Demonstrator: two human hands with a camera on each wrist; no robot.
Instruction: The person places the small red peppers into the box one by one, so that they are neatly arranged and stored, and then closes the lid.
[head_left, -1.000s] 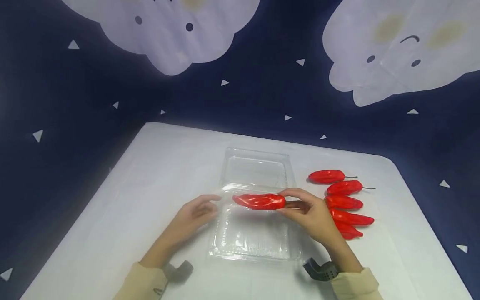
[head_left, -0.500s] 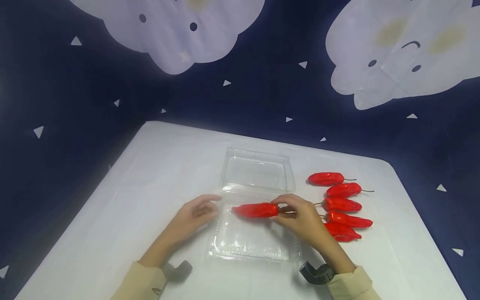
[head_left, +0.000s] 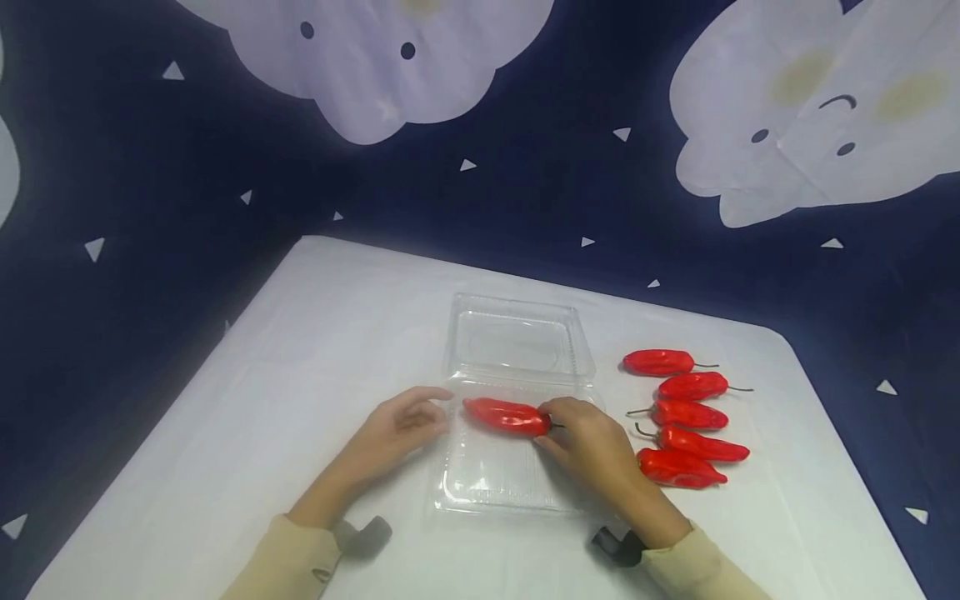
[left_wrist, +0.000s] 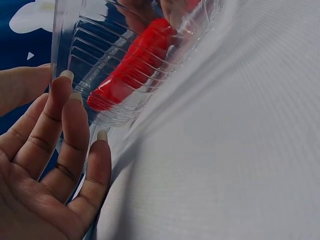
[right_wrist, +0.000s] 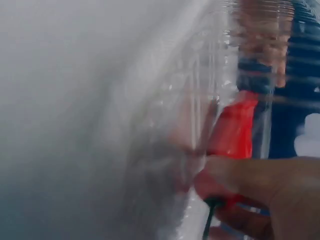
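A clear plastic clamshell container [head_left: 487,483] lies with its lid [head_left: 517,342] laid back behind it. Low over its base is a glossy red chili pepper [head_left: 502,415], its tip pointing left. My right hand [head_left: 592,446] pinches this pepper near its stem end; the green stem [right_wrist: 210,220] shows beside the thumb in the right wrist view. My left hand [head_left: 393,433] stays at the container's left edge, fingers loosely bent, with fingertips [left_wrist: 102,137] right at the clear wall. Through the plastic, the left wrist view shows the pepper too.
Several more red chili peppers [head_left: 697,444] with thin stems lie in a column right of the container. The white table [head_left: 337,317] meets a dark blue backdrop [head_left: 525,200] with clouds and triangles. A dark wrist device [head_left: 618,547] sits at the right cuff.
My right hand has moved left and slightly down with the pepper, lowering it over the container's base. The left hand keeps its place at the edge. The view has shifted slightly.
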